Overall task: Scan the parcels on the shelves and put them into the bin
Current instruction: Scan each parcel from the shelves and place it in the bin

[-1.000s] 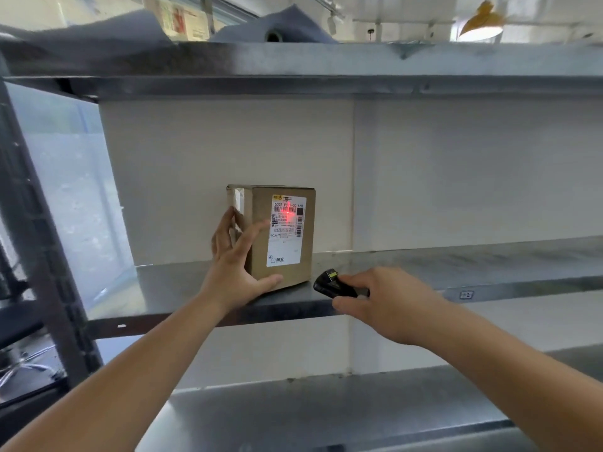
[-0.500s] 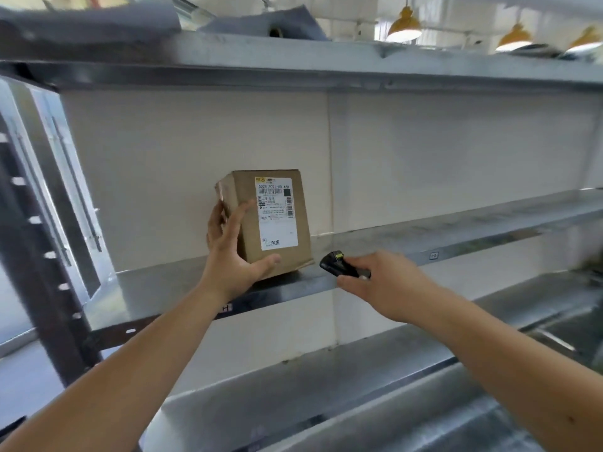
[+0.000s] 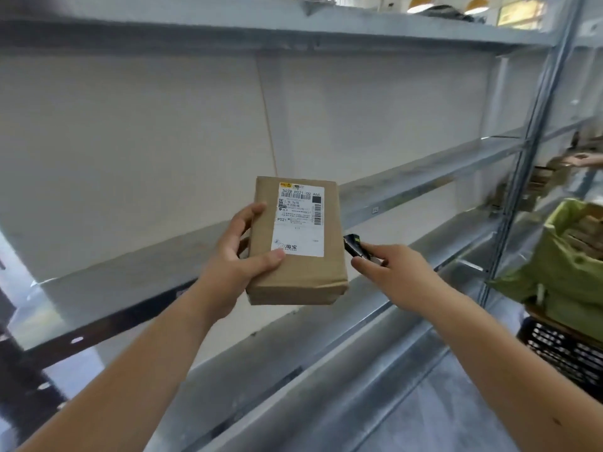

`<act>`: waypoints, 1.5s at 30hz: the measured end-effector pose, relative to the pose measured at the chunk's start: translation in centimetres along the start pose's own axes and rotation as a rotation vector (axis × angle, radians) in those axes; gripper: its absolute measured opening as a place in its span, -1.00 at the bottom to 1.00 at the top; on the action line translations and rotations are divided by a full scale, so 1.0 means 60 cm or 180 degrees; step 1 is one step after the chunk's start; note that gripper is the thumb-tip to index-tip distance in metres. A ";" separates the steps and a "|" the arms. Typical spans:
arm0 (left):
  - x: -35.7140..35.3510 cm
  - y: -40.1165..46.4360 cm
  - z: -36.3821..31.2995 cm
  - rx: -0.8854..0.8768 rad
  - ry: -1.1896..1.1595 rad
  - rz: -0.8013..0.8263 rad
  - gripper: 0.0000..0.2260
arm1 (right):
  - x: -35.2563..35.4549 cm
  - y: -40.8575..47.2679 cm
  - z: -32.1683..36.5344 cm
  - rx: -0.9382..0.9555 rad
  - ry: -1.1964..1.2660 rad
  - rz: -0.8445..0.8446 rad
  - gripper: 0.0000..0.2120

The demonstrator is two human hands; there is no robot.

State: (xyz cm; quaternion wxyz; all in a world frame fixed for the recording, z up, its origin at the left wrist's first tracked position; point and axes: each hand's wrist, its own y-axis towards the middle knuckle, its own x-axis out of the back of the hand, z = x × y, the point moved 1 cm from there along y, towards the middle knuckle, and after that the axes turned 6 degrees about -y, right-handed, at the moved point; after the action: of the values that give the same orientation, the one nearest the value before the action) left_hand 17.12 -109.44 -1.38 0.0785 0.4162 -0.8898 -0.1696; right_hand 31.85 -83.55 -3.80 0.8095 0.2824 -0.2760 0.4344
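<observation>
Head view: the left hand (image 3: 239, 256) grips the brown parcel (image 3: 295, 246) from its left side — fingers curled behind the edge, thumb pressed across the front just under the white label (image 3: 300, 218). The parcel is held in the air in front of the metal shelf (image 3: 424, 177), clear of it, its long axis running roughly upright and tipped a little back, label facing the camera.

Just right of the parcel, the right hand (image 3: 399, 275) pinches a small black scanner (image 3: 355, 244) between thumb and forefinger; the scanner's tip sits beside the parcel's right edge, near but apparently not touching.

The bin (image 3: 554, 275), lined with a green bag, stands well to the right of the parcel and lower, already holding brown boxes. So the carry runs rightward and down, across the scanner hand — the right hand is nearer the bin, yet the left has the load.
</observation>
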 end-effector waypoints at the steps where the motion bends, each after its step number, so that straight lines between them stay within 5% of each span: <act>1: -0.021 0.002 0.017 0.0114 -0.0101 0.0084 -0.20 | 0.006 -0.017 -0.025 -0.0072 -0.0071 -0.0046 -0.57; 9: -0.213 0.026 0.146 0.0593 -0.0403 0.0606 -0.24 | 0.056 -0.124 -0.208 -0.0769 -0.0292 -0.0461 -0.67; 14: -0.371 0.055 0.220 0.0860 -0.0634 0.0936 -0.23 | 0.121 -0.170 -0.339 -0.1281 -0.0302 -0.0743 -0.43; 19: -0.526 0.090 0.280 0.1062 -0.0807 0.1145 -0.23 | 0.198 -0.193 -0.454 -0.1606 -0.0274 -0.0889 -0.44; 45: -1.109 0.444 0.478 0.1413 -0.1103 0.2084 -0.20 | 0.526 -0.036 -0.906 -0.2694 -0.0489 -0.1167 -0.38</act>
State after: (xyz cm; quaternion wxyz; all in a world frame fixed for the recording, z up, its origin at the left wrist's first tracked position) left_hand 32.69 -35.69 -18.16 -0.1138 0.0841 -0.9899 -0.0077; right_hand 59.47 -29.38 -19.84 0.8942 0.0028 -0.4336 0.1112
